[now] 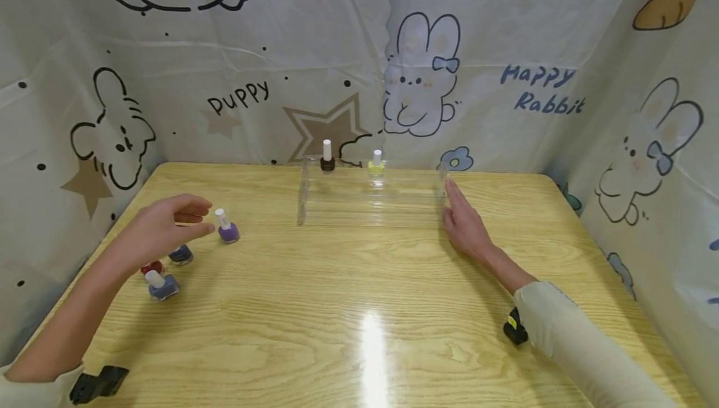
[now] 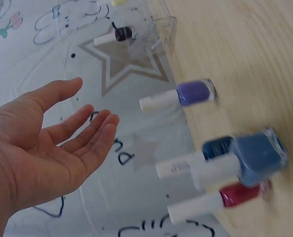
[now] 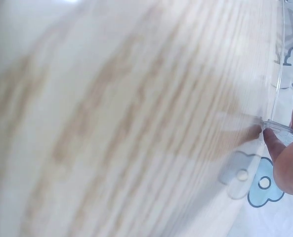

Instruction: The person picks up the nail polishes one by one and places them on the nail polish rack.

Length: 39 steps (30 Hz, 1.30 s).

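My left hand [image 1: 163, 227] hovers over the left of the table, fingers loosely bent and nothing in them. Just beyond its fingertips a purple nail polish bottle [image 1: 228, 233] stands upright with a white cap. Below that hand are a dark blue bottle [image 1: 181, 255], a red bottle [image 1: 151, 267], partly hidden in the head view, and a grey-blue bottle [image 1: 163, 287]. My right hand [image 1: 467, 224] rests against the right end of a clear stepped rack [image 1: 337, 211], fingers extended along its side. On the rack's top tier stand a dark bottle [image 1: 327, 163] and a yellow bottle [image 1: 376, 166].
The wooden table [image 1: 314, 308] is bordered by a printed cloth [image 1: 314, 40] at the back and sides. The rack sits near the back edge, close to the cloth.
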### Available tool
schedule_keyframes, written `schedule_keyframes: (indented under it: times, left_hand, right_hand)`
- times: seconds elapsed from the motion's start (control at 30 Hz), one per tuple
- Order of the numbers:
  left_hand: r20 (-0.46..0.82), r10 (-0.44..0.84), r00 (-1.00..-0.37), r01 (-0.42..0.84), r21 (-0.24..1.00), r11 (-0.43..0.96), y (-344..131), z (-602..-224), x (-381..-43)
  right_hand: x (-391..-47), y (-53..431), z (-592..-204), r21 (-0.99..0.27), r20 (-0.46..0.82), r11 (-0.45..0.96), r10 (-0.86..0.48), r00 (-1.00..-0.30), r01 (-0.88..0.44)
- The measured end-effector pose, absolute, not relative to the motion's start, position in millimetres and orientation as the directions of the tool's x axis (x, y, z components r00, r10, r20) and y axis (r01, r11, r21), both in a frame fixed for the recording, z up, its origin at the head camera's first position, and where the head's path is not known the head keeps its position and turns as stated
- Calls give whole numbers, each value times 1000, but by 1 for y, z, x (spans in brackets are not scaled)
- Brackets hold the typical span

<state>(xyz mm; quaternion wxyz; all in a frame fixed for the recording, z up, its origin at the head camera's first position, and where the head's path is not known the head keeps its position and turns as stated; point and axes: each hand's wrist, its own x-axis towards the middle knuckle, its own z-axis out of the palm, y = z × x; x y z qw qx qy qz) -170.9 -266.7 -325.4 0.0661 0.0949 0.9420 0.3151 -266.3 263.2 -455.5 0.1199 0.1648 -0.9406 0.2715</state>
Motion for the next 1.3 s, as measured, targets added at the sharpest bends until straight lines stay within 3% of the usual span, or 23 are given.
schedule_keyframes:
  times: [0.47, 1.0, 1.3]
  left_hand:
    - [-95, 142, -985, 59, 596, 801, -316, -342, -139]
    - [-186, 81, -979, -45, 588, 807, -335, -363, -126]
    - [-177, 116, -977, -18, 613, 790, -341, -372, -123]
  right_hand:
    - [-266, 264, -456, -468, 323, 803, -233, -917, -369]
    - [-268, 264, -458, -465, 322, 805, -234, -917, -368]
    - [-266, 262, -457, -466, 320, 804, -236, -917, -370]
